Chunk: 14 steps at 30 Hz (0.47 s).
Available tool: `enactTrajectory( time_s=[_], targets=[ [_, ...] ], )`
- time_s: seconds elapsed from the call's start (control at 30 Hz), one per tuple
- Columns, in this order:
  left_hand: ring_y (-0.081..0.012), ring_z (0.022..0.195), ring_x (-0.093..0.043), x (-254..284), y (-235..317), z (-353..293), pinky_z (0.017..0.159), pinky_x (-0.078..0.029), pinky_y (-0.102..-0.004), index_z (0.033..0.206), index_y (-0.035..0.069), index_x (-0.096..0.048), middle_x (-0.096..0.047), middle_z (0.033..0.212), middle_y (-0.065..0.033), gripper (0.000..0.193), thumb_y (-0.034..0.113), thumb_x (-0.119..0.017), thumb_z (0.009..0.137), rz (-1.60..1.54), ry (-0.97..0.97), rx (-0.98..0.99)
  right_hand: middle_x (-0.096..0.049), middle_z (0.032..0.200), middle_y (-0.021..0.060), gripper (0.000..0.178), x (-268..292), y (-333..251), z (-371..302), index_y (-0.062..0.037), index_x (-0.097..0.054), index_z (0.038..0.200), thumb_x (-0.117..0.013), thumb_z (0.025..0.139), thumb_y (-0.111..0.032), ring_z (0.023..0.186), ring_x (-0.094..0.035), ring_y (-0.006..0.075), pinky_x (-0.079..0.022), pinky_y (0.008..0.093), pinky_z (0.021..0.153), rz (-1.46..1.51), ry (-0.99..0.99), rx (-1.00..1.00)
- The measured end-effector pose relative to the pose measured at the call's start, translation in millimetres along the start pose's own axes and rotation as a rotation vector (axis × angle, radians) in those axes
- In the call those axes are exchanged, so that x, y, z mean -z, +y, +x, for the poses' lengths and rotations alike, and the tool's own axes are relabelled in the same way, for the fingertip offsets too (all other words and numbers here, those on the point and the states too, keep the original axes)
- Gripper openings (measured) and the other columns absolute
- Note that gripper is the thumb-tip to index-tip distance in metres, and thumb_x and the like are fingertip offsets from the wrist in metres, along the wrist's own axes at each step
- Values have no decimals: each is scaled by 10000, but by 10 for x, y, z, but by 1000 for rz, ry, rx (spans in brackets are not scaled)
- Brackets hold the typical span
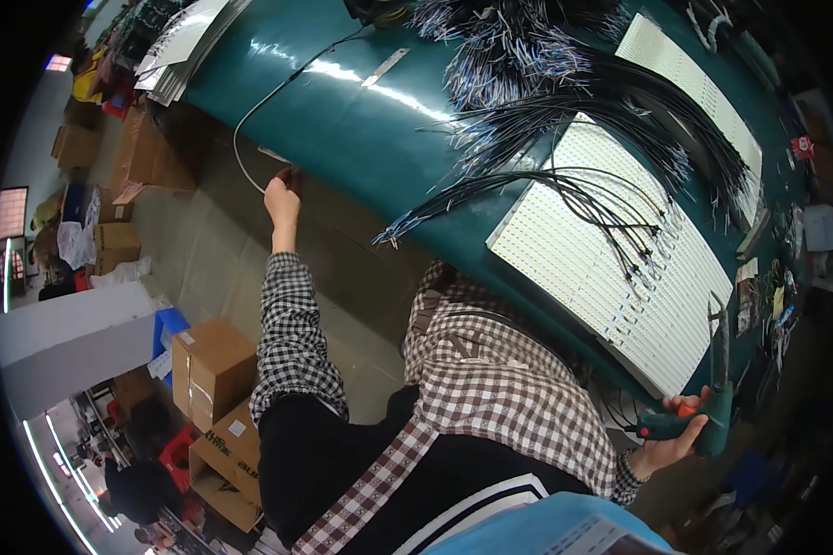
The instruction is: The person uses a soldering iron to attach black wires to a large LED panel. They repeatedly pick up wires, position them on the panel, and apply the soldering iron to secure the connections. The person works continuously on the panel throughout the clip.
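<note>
Out past the left edge of the green table, my left hand [283, 198] is closed on a thin grey cable [238, 139], which loops back over the table top. At the lower right, my right hand [668, 453] grips a green pistol-shaped soldering gun [714, 418] with an orange trigger and a metal tip pointing up. That tip is beside the near corner of a stack of white LED panels [565, 236]. Black cables [518, 190] lie across the top panel, some reaching a row of small joints along it. Their loose ends show blue and white wires.
Large bundles of black cables [518, 69] cover the far side of the green table [342, 129]. Another white LED panel [662, 65] lies at the far right. A stack of flat sheets [180, 46] sits at the far left corner. Cardboard boxes [215, 370] stand on the floor to the left.
</note>
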<state>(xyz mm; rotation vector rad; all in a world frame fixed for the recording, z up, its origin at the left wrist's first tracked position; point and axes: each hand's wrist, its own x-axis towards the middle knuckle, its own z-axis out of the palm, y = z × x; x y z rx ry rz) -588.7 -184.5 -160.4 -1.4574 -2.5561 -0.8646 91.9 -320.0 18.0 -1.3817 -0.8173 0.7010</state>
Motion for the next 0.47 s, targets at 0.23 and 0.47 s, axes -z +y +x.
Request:
enactTrajectory(
  time_s=[0.23, 0.47],
  targets=[
    [-369, 895, -644, 3, 101, -11, 760, -502, -432, 1015, -8, -670, -677, 918, -213, 337, 296, -602, 885, 75, -91, -39, -550, 937, 73, 591, 112, 169, 73, 75, -430, 1320, -475, 966, -397, 835, -560, 152, -525, 296, 711, 38, -31, -9],
    [-186, 924, -686, 1400, 1724, 291, 838, -511, -365, 1067, 33, -658, -670, 1016, -230, 414, 236, -729, 714, 377, -821, 273, -559, 972, 78, 649, 375, 300, -62, 65, -396, 1347, -484, 952, -442, 855, -568, 161, -534, 306, 760, 93, -9, 6]
  ],
)
